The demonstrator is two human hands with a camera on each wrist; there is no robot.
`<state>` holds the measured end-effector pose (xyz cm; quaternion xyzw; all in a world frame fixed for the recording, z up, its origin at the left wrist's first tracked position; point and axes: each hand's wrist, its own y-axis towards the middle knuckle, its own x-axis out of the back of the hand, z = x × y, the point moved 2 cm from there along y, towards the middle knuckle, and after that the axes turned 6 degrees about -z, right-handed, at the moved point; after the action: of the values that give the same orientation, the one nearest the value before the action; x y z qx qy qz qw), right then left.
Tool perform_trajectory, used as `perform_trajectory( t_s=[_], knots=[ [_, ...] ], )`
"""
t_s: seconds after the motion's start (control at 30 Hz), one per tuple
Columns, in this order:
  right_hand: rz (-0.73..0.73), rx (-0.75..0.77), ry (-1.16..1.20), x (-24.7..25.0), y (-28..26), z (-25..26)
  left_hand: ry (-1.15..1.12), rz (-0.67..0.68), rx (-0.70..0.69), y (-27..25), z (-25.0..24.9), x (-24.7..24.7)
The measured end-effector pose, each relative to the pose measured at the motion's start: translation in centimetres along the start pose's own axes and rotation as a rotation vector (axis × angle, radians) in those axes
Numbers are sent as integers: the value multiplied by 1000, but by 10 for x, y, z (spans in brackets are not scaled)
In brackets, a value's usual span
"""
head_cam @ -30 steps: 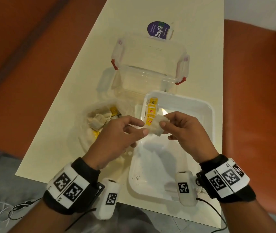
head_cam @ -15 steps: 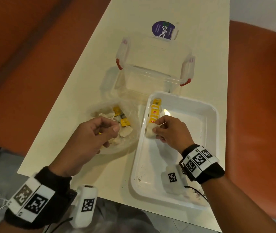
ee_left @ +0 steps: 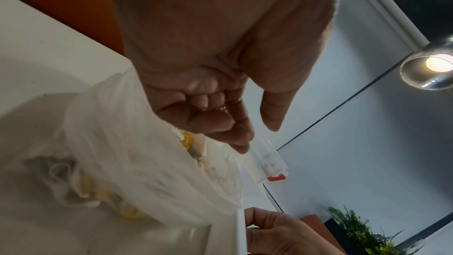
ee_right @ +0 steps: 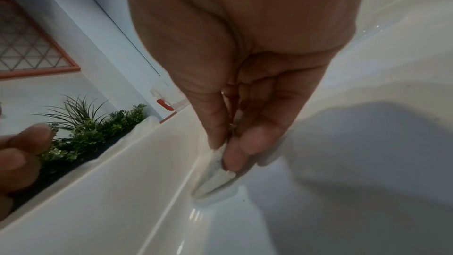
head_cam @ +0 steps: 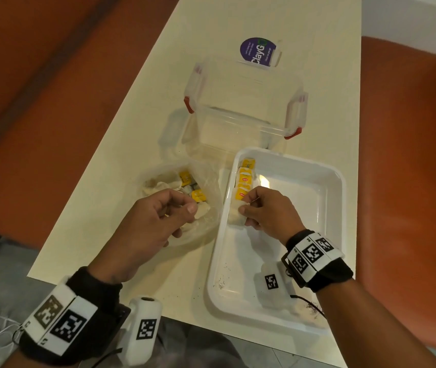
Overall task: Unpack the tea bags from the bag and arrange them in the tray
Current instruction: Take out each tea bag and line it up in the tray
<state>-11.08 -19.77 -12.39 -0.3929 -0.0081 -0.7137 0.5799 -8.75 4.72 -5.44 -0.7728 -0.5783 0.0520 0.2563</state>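
Observation:
A clear plastic bag (head_cam: 207, 179) lies open on the table with several tea bags (head_cam: 197, 195) inside, some showing yellow tags. My left hand (head_cam: 186, 207) hovers over its mouth with fingers loosely curled and the thumb apart, holding nothing; the left wrist view shows the left hand (ee_left: 257, 139) just above the bag (ee_left: 137, 152). In the white tray (head_cam: 341, 208), a row of tea bags (head_cam: 244, 179) stands along the left wall. My right hand (head_cam: 247, 205) pinches one tea bag (head_cam: 235, 217) at the near end of that row. In the right wrist view the right hand (ee_right: 225, 152) sets the tea bag (ee_right: 213, 179) on the tray floor (ee_right: 122, 191).
A clear storage box (head_cam: 243, 107) with red clips stands just behind the tray and bag. Its lid with a purple label (head_cam: 258, 51) lies farther back. The narrow table (head_cam: 137, 144) is flanked by orange seats, and its front edge runs close under my wrists.
Both hands held one tea bag above the tray a second ago. The right hand has since lowered it against the row, and the left hand has let go and moved left over the bag.

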Motion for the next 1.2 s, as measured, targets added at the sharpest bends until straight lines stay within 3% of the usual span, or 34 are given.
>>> perform_trajectory(
  t_s=[0.27,0.4,0.53,0.73,1.0,1.1,1.2],
  knots=[
    [-146,18,-53,4,-5,-4,-14,-15,-8,-1,0,3],
    [-154,59,-223,9,-18,-2,12,-43,-59,4,0,11],
    [-60,76,-380,1,-20,-2,299,-87,-175,16,4,20],
    [-61,54,-391,-2,-14,6,875,-46,-289,21,-3,12],
    [-98,226,-262,7,-37,45,1085,150,-359,26,4,-8],
    [-100,237,-394,-1,-32,64,1156,178,-347,36,5,-15],
    [-85,235,-580,-12,-22,73,1105,126,-312,45,10,-16]
  ],
)
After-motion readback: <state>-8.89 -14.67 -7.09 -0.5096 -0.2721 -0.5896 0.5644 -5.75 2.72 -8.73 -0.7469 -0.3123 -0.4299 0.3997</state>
